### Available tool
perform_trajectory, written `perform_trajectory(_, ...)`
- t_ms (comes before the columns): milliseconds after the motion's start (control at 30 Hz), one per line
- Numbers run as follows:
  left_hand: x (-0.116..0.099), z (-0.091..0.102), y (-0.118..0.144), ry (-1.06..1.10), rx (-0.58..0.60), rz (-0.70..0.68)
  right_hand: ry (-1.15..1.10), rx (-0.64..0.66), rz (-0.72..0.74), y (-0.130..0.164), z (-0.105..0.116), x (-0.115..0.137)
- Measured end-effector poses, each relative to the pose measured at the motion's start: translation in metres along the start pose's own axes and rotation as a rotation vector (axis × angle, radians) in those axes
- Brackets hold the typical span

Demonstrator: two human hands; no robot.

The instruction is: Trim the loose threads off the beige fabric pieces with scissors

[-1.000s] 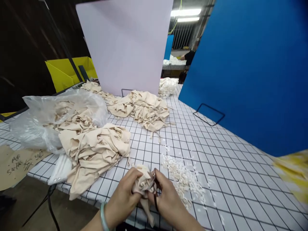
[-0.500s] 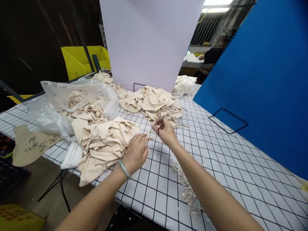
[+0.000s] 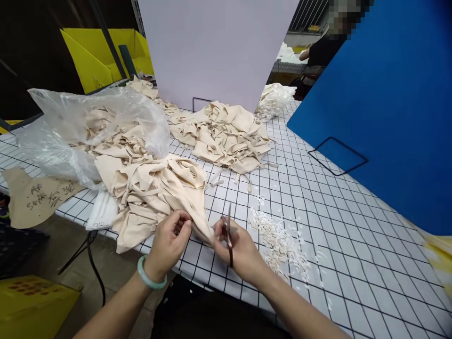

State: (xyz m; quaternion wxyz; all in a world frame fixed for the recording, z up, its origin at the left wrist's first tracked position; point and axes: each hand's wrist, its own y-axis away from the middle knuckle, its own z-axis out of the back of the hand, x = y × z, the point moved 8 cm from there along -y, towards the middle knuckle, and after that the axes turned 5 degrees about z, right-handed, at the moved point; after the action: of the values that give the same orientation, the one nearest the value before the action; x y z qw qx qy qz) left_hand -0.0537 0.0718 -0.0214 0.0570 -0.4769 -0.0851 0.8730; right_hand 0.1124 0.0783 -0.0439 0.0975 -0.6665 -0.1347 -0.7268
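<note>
Beige cloth pieces (image 3: 151, 193) are lying heaped on the gridded surface (image 3: 318, 207), at eleven o'clock from both hands. The left hand (image 3: 168, 245) is pinching the near corner of the heap, its grip closing on that fabric edge. The right hand (image 3: 237, 247), just at three o'clock of it, is holding small scissors (image 3: 229, 231), fingers clamped on them, blades pointing toward twelve o'clock beside the same corner. White trimmings (image 3: 278, 235) are lying scattered at two o'clock of the right hand. A plastic bag (image 3: 70, 127) is sitting at ten o'clock.
</note>
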Motion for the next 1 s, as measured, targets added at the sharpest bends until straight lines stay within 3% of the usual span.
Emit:
perform_trajectory(100,-0.013,0.006,-0.002,-0.111,-0.018,-0.109,-0.069,0.009,-0.121,0.045,-0.002,-0.022)
perform_trajectory(167,-0.023,0.01,-0.018,-0.283,-0.095,-0.236,-0.066,0.066,-0.207,0.065,-0.01,-0.041)
perform_trajectory(200,-0.023,0.004,-0.032,-0.398,-0.077,-0.248,-0.051,0.105,-0.235,0.071,-0.015,-0.049)
perform_trajectory(300,-0.001,-0.033,-0.088,-0.769,0.169,-0.087,0.043,0.111,-0.215,0.072,-0.019,-0.058)
perform_trajectory(400,0.01,-0.062,-0.128,-0.878,0.316,-0.041,0.16,-0.048,-0.096,0.056,-0.002,-0.045)
perform_trajectory(467,0.016,-0.067,-0.138,-0.894,0.372,-0.072,0.242,-0.135,-0.006,0.045,0.014,-0.03)
perform_trajectory(533,0.029,-0.053,-0.138,-0.924,0.41,-0.077,0.32,-0.172,0.044,0.038,0.031,-0.019)
perform_trajectory(633,0.05,-0.011,-0.137,-0.969,0.442,-0.027,0.372,-0.183,-0.001,0.033,0.053,-0.02)
perform_trajectory(767,0.06,0.03,-0.163,-0.99,0.454,0.096,0.381,-0.158,-0.065,0.026,0.054,-0.026)
perform_trajectory(900,0.052,0.039,-0.214,-0.982,0.28,0.149,0.421,-0.095,0.026,0.017,0.034,-0.015)
perform_trajectory(1000,0.054,0.037,-0.235,-0.926,0.254,0.171,0.429,-0.079,0.075,0.016,0.027,-0.011)
